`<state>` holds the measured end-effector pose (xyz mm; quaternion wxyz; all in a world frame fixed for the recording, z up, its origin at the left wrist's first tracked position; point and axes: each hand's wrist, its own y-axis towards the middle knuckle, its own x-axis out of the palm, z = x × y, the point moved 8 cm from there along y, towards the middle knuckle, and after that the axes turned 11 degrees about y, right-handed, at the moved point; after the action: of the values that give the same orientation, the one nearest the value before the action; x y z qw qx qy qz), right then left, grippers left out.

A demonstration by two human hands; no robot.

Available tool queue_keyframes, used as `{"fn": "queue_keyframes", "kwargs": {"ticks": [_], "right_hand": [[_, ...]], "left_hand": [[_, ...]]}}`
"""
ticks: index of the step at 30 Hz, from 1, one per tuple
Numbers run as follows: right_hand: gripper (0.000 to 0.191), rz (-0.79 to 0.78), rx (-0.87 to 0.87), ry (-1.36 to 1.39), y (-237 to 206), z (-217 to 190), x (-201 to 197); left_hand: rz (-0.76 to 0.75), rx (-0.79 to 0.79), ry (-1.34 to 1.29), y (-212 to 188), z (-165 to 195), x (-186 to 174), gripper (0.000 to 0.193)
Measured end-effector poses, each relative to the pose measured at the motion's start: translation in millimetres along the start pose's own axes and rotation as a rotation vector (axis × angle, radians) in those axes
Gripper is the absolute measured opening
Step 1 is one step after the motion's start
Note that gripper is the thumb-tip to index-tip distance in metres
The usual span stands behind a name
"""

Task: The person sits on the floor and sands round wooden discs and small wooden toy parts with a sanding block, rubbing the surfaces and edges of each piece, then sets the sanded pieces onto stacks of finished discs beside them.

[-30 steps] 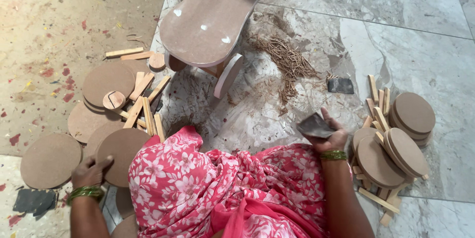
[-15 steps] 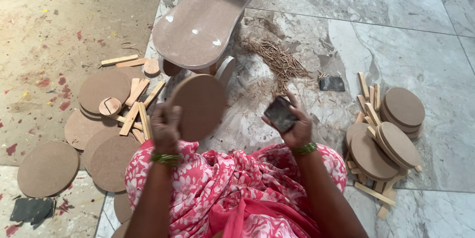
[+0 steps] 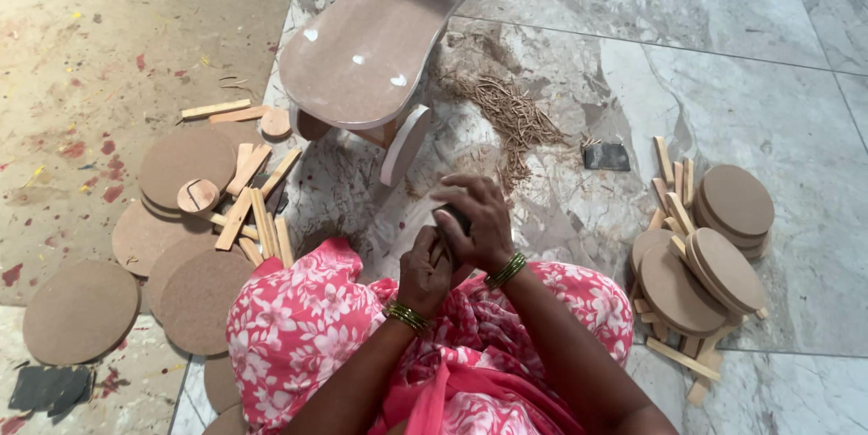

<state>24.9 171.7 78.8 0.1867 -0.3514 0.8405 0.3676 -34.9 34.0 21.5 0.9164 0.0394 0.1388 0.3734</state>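
My two hands meet in front of my lap over the pink flowered cloth (image 3: 298, 326). My left hand (image 3: 423, 270) grips a round brown board disc (image 3: 402, 218), which is blurred and mostly hidden by the fingers. My right hand (image 3: 477, 218) is closed over a small dark sanding piece (image 3: 452, 216) and holds it against the disc. Both wrists wear green and gold bangles.
A brown wooden bench top (image 3: 362, 46) stands ahead, with a heap of dry fibres (image 3: 506, 109) and a dark pad (image 3: 606, 156) beside it. Brown discs (image 3: 185, 159) and flat sticks (image 3: 249, 209) lie to the left. More discs (image 3: 737, 200) lie to the right.
My left hand picked a disc off the left pile and brought it to the middle. My right hand carried the dark piece in from the right, and the hands now meet.
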Motion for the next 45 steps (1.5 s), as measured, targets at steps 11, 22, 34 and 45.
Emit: {"fn": "queue_keyframes", "kwargs": {"ticks": [11, 22, 34, 45], "right_hand": [[0.046, -0.142, -0.003, -0.158, -18, 17, 29], [0.063, -0.215, 0.217, -0.262, -21, 28, 32], [0.077, -0.185, 0.186, -0.130, -36, 26, 66], [0.085, -0.223, -0.056, -0.251, -41, -74, 37]], "left_hand": [[0.001, -0.289, -0.809, -6, -88, 39, 0.014], [0.060, -0.705, -0.916, 6, -116, 30, 0.024], [0.060, -0.678, -0.996, 45, -137, 28, 0.027], [-0.187, -0.177, -1.523, -5, -19, 35, 0.074]]}}
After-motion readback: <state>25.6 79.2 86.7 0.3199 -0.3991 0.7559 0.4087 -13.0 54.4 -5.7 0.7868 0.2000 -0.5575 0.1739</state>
